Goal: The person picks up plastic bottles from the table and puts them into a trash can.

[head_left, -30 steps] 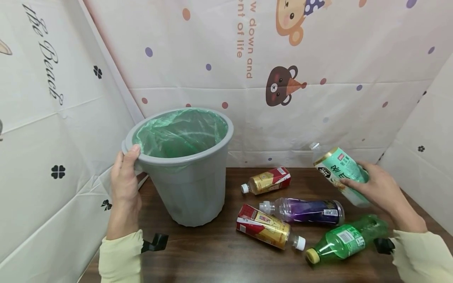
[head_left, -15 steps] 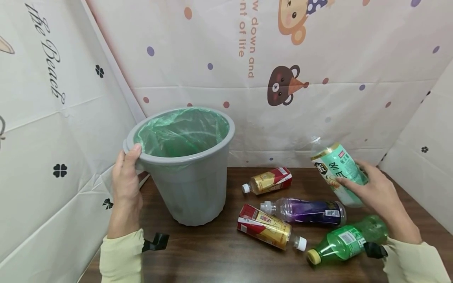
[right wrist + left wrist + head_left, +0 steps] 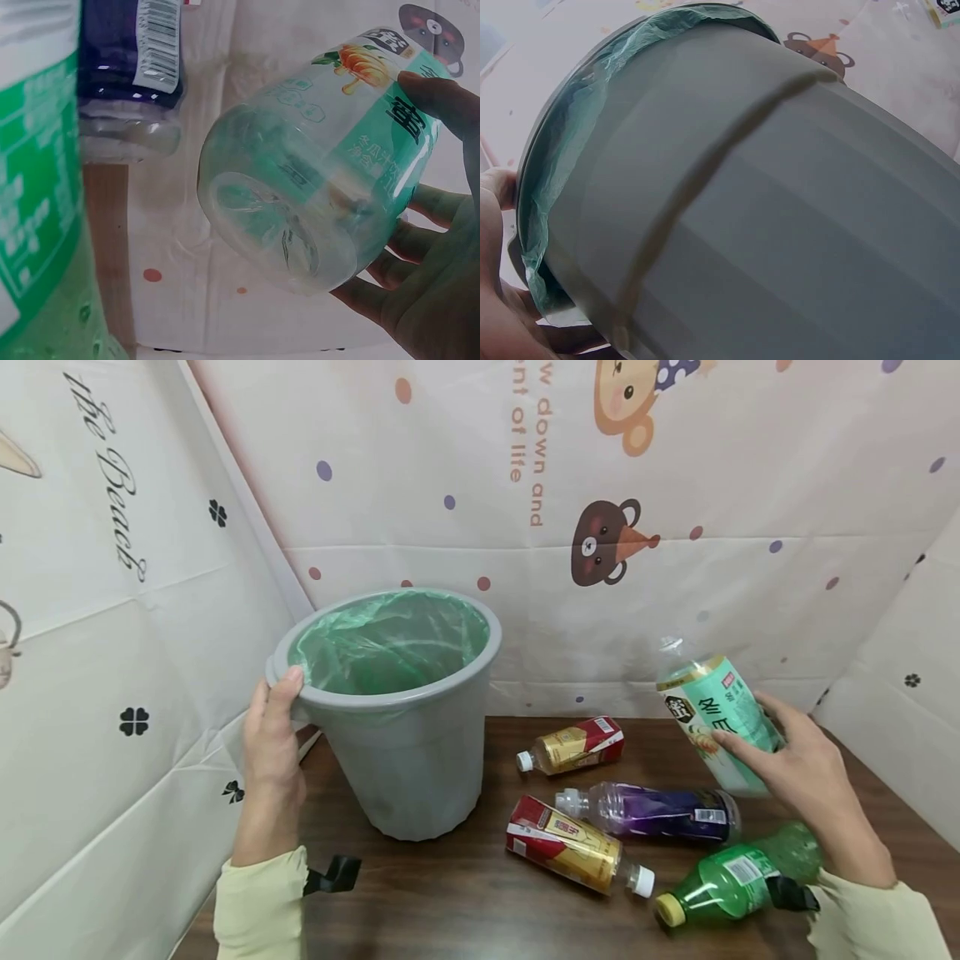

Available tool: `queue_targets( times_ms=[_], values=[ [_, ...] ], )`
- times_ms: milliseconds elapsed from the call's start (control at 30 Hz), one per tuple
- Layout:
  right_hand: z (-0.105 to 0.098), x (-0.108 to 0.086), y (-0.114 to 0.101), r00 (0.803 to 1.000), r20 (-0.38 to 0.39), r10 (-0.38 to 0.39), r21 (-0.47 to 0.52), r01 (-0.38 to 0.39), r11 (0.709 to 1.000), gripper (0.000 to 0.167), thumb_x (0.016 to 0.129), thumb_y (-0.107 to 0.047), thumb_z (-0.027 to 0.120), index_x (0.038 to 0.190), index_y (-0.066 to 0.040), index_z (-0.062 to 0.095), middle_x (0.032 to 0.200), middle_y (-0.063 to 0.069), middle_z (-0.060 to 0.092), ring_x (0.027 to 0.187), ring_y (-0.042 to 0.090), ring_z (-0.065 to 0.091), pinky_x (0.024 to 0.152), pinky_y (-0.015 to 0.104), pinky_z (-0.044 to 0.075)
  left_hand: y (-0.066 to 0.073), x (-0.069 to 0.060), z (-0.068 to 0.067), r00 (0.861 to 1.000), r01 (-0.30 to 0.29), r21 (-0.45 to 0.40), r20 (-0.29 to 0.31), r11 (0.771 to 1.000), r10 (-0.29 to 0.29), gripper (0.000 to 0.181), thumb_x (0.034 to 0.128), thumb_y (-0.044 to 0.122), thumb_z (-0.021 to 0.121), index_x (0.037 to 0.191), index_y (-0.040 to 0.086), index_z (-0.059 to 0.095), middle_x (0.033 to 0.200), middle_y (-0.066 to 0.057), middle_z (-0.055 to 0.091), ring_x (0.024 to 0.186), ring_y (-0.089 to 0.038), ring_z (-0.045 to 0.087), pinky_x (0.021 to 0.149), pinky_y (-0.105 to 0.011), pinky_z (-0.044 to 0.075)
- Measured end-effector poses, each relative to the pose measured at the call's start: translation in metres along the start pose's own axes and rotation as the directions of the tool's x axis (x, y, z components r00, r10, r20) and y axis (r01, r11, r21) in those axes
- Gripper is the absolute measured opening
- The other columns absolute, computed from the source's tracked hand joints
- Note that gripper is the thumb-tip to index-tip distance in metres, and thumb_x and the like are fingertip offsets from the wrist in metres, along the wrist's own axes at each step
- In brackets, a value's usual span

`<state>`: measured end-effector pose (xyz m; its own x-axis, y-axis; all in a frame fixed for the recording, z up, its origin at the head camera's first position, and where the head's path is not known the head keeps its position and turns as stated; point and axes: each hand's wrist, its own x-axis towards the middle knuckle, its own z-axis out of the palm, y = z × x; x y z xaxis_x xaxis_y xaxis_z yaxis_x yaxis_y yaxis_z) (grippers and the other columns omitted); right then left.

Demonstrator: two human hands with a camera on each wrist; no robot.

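Note:
A grey trash bin (image 3: pixel 420 768) lined with a green plastic bag (image 3: pixel 390 647) stands on the left of the table. My left hand (image 3: pixel 272 752) grips its rim on the near left side, thumb over the edge; the left wrist view shows fingers around the rim from outside. In my right hand (image 3: pixel 802 768) a clear plastic bottle with a mint-green label (image 3: pixel 723 714) is held tilted above the table, cap end up and leftward. The right wrist view shows the thumb and fingers on opposite sides of this bottle (image 3: pixel 300 172), its base toward the camera.
Lying on the table (image 3: pixel 420 902) are a small red-and-gold bottle (image 3: pixel 573 746), a purple-labelled bottle (image 3: pixel 660 811), a second red-and-gold bottle (image 3: pixel 570 846) and a green bottle (image 3: pixel 738 877). Patterned cloth (image 3: pixel 420 460) hangs behind and at both sides.
My right hand has raised the mint-labelled bottle slightly and shifted it a little toward the left. The left hand keeps its grip on the bin rim. The head view has turned slightly.

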<state>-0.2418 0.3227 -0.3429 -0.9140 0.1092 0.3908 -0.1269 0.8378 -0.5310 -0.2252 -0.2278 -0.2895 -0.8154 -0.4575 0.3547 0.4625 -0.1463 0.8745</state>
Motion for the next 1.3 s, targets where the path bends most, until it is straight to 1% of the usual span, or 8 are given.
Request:
queue_targets(
  times_ms=[200, 300, 533, 800, 900, 1067, 1233, 1300],
  values=[
    [0.003, 0.004, -0.014, 1.0, -0.007, -0.016, 0.04, 0.016, 0.999, 0.087, 0.1, -0.044, 0.074, 0.162, 0.002, 0.035, 0.139, 0.037, 0.051, 0.113, 0.053, 0.053, 0.076, 0.066, 0.046, 0.003, 0.0, -0.006, 0.999, 0.025, 0.021, -0.023, 0.999, -0.025, 0.052, 0.1024, 0.037, 0.063, 0.149, 0.014, 0.059, 0.142, -0.005, 0.057, 0.132, -0.019, 0.045, 0.105, -0.043, 0.039],
    [0.004, 0.004, -0.02, 1.0, -0.018, -0.017, 0.059, 0.018, 0.998, 0.086, 0.1, -0.044, 0.075, 0.162, 0.001, 0.036, 0.141, 0.036, 0.053, 0.114, 0.052, 0.055, 0.078, 0.065, 0.046, 0.003, 0.001, -0.007, 0.999, 0.025, 0.027, -0.026, 0.999, -0.025, 0.05, 0.1026, 0.037, 0.063, 0.147, 0.014, 0.06, 0.138, -0.004, 0.058, 0.13, -0.019, 0.046, 0.104, -0.044, 0.04],
    [0.006, 0.003, -0.035, 1.0, -0.017, 0.001, 0.114, 0.001, 0.994, 0.087, 0.099, -0.047, 0.074, 0.164, -0.004, 0.035, 0.145, 0.035, 0.051, 0.117, 0.053, 0.054, 0.079, 0.066, 0.047, 0.001, -0.001, -0.006, 1.0, 0.012, 0.035, -0.024, 0.999, -0.011, 0.049, 0.1028, 0.036, 0.063, 0.146, 0.013, 0.062, 0.138, -0.005, 0.059, 0.134, -0.019, 0.044, 0.109, -0.047, 0.036],
    [0.012, 0.001, -0.054, 1.0, -0.028, 0.0, 0.174, 0.005, 0.985, 0.087, 0.099, -0.049, 0.075, 0.165, -0.009, 0.035, 0.148, 0.033, 0.05, 0.122, 0.058, 0.053, 0.08, 0.067, 0.049, 0.001, -0.001, -0.001, 1.0, 0.013, 0.018, -0.017, 1.0, -0.013, 0.05, 0.1017, 0.037, 0.065, 0.145, 0.014, 0.063, 0.136, -0.007, 0.06, 0.128, -0.021, 0.049, 0.1, -0.044, 0.043],
    [0.015, 0.001, -0.062, 0.999, -0.037, -0.009, 0.191, 0.016, 0.981, 0.086, 0.099, -0.049, 0.075, 0.165, -0.01, 0.036, 0.147, 0.032, 0.052, 0.121, 0.056, 0.054, 0.08, 0.063, 0.05, 0.0, -0.001, 0.001, 1.0, 0.012, 0.008, -0.011, 1.0, -0.012, 0.05, 0.102, 0.036, 0.064, 0.147, 0.013, 0.062, 0.138, -0.007, 0.059, 0.129, -0.021, 0.048, 0.101, -0.043, 0.042],
    [0.022, 0.001, -0.076, 0.999, -0.039, -0.022, 0.223, 0.03, 0.974, 0.086, 0.099, -0.049, 0.075, 0.165, -0.011, 0.036, 0.146, 0.03, 0.052, 0.118, 0.052, 0.056, 0.077, 0.055, 0.051, 0.0, -0.001, 0.001, 1.0, 0.002, 0.004, -0.005, 1.0, -0.002, 0.052, 0.1025, 0.035, 0.063, 0.149, 0.012, 0.06, 0.142, -0.007, 0.058, 0.134, -0.021, 0.045, 0.108, -0.043, 0.036],
    [0.03, 0.002, -0.088, 0.998, -0.043, -0.045, 0.247, 0.054, 0.967, 0.085, 0.099, -0.046, 0.076, 0.165, -0.01, 0.038, 0.146, 0.029, 0.052, 0.12, 0.052, 0.056, 0.078, 0.058, 0.052, -0.001, -0.002, 0.001, 1.0, -0.006, 0.016, 0.0, 1.0, 0.006, 0.052, 0.1029, 0.035, 0.062, 0.149, 0.013, 0.059, 0.141, -0.008, 0.058, 0.134, -0.022, 0.045, 0.109, -0.048, 0.035],
    [0.033, 0.003, -0.093, 0.997, -0.047, -0.058, 0.259, 0.069, 0.963, 0.085, 0.098, -0.046, 0.077, 0.164, -0.01, 0.039, 0.146, 0.029, 0.053, 0.12, 0.052, 0.056, 0.08, 0.059, 0.052, 0.0, -0.002, 0.001, 1.0, -0.013, 0.016, 0.004, 1.0, 0.013, 0.052, 0.1032, 0.035, 0.062, 0.149, 0.012, 0.059, 0.142, -0.008, 0.058, 0.135, -0.021, 0.045, 0.111, -0.047, 0.034]
  ],
)
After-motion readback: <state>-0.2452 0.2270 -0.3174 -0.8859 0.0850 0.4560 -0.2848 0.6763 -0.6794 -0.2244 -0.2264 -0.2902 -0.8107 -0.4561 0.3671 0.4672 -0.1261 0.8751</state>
